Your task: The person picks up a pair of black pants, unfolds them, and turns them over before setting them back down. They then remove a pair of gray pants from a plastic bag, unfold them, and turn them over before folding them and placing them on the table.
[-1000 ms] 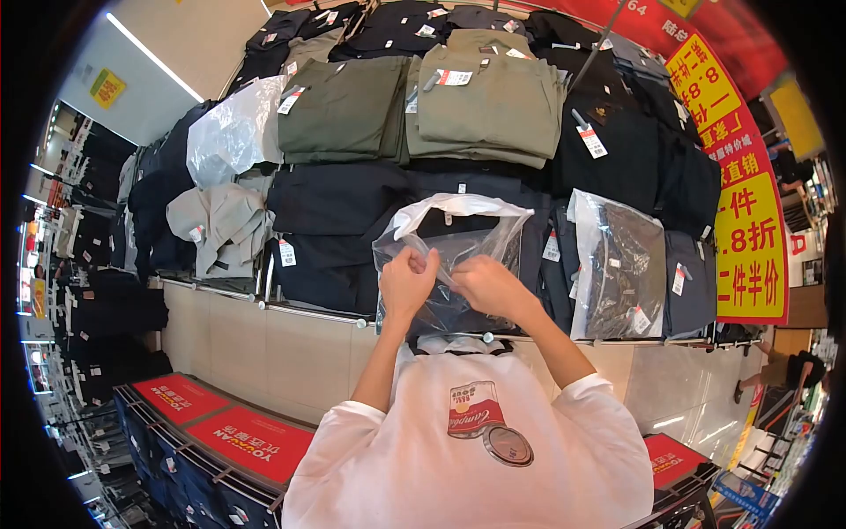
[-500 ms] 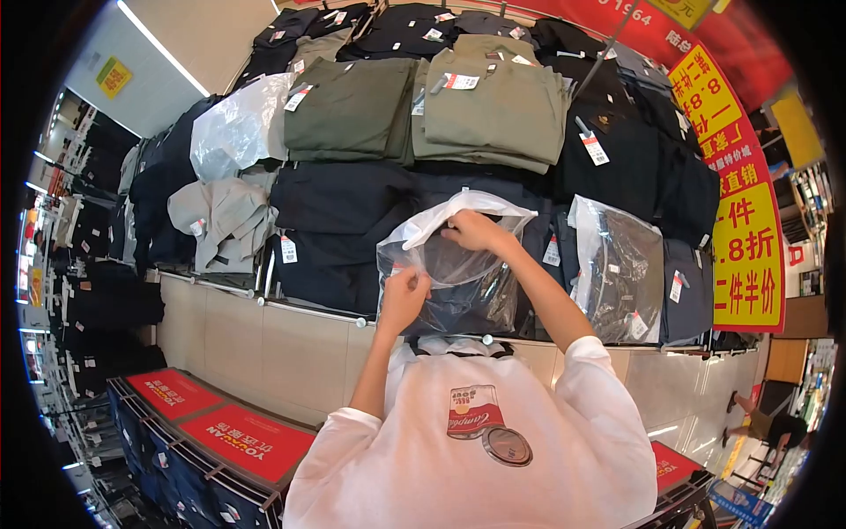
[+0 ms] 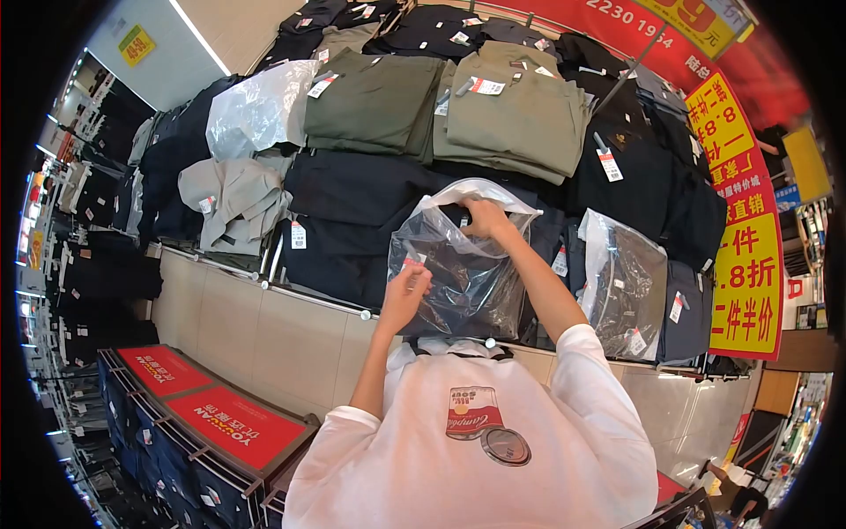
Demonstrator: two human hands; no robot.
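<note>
A clear plastic bag (image 3: pixel 467 291) with a white rim lies in front of me, dark folded clothing showing through it. My right hand (image 3: pixel 486 218) is closed on the bag's upper rim, and its fingertips reach inside the opening. Lower down at the bag's left side, my left hand (image 3: pixel 407 293) has its fingers curled together against the plastic. A red-and-white price tag (image 3: pixel 414 261) shows right above those fingertips. Dark folded trousers (image 3: pixel 335 256) lie stacked to the left of the bag.
Olive trousers (image 3: pixel 374 101) and khaki trousers (image 3: pixel 515 115) are piled behind. Another bagged garment (image 3: pixel 624 286) lies at right, a crumpled grey garment (image 3: pixel 233 203) at left. A metal rail (image 3: pixel 330 304) edges the display. A rack with red signs (image 3: pixel 229 419) stands at lower left.
The view has tilted and shifted, so the display sits lower and further right. My right hand stays at the bag's rim; more of the bag's front now shows spread between my hands.
</note>
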